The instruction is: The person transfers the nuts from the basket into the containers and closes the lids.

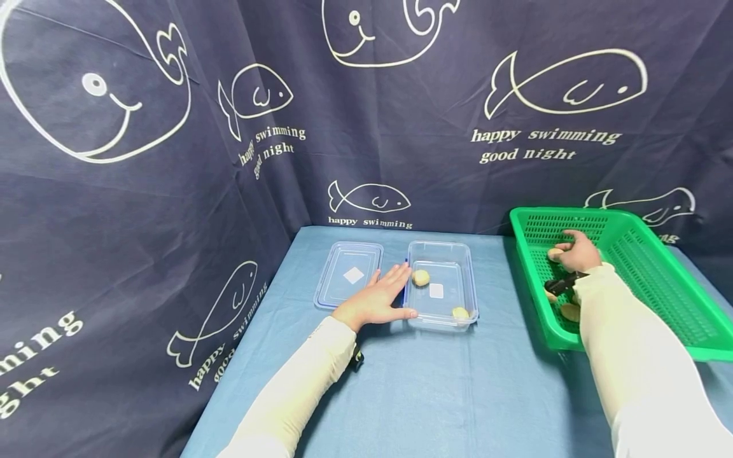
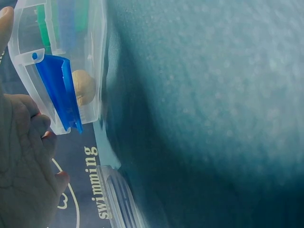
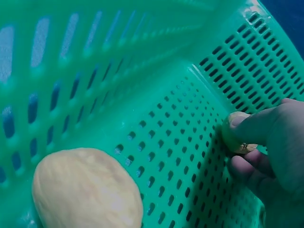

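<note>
Toward the far end of the green basket (image 1: 647,273), my right hand (image 1: 578,252) is pinching a pale, potato-like lump (image 1: 554,254) between thumb and fingers; whether it is touching the basket floor, I am not able to tell. That lump is looking roundish, with no clear long axis showing. The clear container (image 1: 452,270) is lying well to the left of it across the worktop (image 1: 435,394), its long sides running away from me. My left hand (image 1: 375,299) is the nearer one to the container: it is holding nothing, its fingers reaching out nearly straight and touching the left wall, close to an unfastened blue clip (image 2: 59,90). Inside, one pale piece (image 1: 420,278) is sitting by that wall and another (image 1: 460,313) is sitting in the near right corner. Left of the container, the lid (image 1: 338,270) is lying flat.
</note>
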Action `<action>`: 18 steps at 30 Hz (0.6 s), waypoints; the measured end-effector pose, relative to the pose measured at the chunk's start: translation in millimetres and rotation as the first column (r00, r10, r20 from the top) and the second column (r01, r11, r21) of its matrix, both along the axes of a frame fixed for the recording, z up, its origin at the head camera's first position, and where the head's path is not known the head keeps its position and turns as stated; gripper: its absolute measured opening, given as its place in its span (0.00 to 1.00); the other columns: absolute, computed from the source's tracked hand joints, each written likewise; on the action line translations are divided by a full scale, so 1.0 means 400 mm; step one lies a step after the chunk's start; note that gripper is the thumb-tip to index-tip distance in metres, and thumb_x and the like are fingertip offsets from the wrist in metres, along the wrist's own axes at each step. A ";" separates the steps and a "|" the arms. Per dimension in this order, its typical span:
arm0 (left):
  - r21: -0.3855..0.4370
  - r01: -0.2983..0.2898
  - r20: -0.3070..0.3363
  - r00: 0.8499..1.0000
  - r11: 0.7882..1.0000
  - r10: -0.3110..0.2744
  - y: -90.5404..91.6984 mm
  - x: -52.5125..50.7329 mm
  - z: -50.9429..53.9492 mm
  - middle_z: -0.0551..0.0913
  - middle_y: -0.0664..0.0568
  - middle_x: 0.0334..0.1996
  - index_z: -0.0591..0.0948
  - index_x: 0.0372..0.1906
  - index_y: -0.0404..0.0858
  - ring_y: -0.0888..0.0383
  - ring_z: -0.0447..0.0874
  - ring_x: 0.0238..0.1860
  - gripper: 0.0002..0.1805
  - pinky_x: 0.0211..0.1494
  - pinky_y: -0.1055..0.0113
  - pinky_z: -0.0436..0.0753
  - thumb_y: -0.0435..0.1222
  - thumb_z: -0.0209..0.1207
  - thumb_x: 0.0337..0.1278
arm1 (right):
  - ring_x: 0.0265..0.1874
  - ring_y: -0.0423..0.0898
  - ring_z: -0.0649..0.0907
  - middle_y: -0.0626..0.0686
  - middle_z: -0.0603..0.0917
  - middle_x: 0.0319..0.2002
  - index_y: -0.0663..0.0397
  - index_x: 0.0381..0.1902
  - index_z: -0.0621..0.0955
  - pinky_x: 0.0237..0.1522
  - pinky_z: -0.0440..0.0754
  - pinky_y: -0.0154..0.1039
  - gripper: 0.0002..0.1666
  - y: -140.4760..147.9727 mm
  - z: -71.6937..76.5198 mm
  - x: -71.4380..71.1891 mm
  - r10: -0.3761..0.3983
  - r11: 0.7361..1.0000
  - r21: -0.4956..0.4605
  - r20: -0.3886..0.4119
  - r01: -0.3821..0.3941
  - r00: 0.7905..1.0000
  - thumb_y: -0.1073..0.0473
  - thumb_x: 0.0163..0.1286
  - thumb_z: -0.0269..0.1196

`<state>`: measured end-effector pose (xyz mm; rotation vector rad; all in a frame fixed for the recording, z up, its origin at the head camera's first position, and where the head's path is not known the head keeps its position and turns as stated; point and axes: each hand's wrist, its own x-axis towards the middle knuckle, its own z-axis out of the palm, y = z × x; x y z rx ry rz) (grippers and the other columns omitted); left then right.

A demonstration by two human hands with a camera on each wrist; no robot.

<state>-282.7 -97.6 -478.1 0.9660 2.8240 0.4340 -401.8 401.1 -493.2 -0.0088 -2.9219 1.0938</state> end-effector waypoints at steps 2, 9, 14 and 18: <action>0.004 -0.001 0.003 1.000 1.000 0.001 0.000 0.002 0.003 0.43 0.49 0.82 0.46 0.82 0.39 0.51 0.39 0.82 0.55 0.80 0.43 0.42 0.66 0.53 0.64 | 0.42 0.60 0.84 0.72 0.82 0.52 0.76 0.76 0.51 0.38 0.78 0.41 0.50 0.003 0.002 -0.002 -0.015 1.000 -0.010 0.006 0.015 1.000 0.56 0.70 0.63; 0.016 0.011 0.006 1.000 1.000 -0.011 0.005 0.005 0.002 0.43 0.49 0.82 0.47 0.82 0.39 0.50 0.40 0.82 0.55 0.79 0.41 0.42 0.66 0.54 0.64 | 0.26 0.37 0.86 0.77 0.77 0.59 0.74 0.77 0.42 0.31 0.81 0.30 0.55 0.007 0.035 0.016 -0.038 0.986 -0.162 0.006 0.039 0.999 0.51 0.73 0.62; -0.003 0.008 -0.011 1.000 1.000 -0.008 0.004 -0.001 -0.001 0.42 0.49 0.82 0.46 0.82 0.39 0.51 0.39 0.82 0.55 0.79 0.42 0.41 0.66 0.53 0.64 | 0.26 0.36 0.86 0.58 0.87 0.41 0.73 0.78 0.41 0.31 0.84 0.32 0.56 -0.004 0.064 0.027 -0.067 0.967 -0.248 -0.024 0.059 0.997 0.51 0.73 0.63; -0.017 0.001 -0.011 1.000 1.000 -0.002 0.002 -0.003 0.002 0.42 0.51 0.82 0.47 0.82 0.40 0.53 0.38 0.82 0.55 0.80 0.43 0.40 0.67 0.53 0.63 | 0.26 0.30 0.84 0.32 0.79 0.32 0.71 0.78 0.41 0.34 0.86 0.34 0.56 -0.013 0.078 0.031 -0.069 0.951 -0.303 -0.033 0.056 0.997 0.51 0.73 0.63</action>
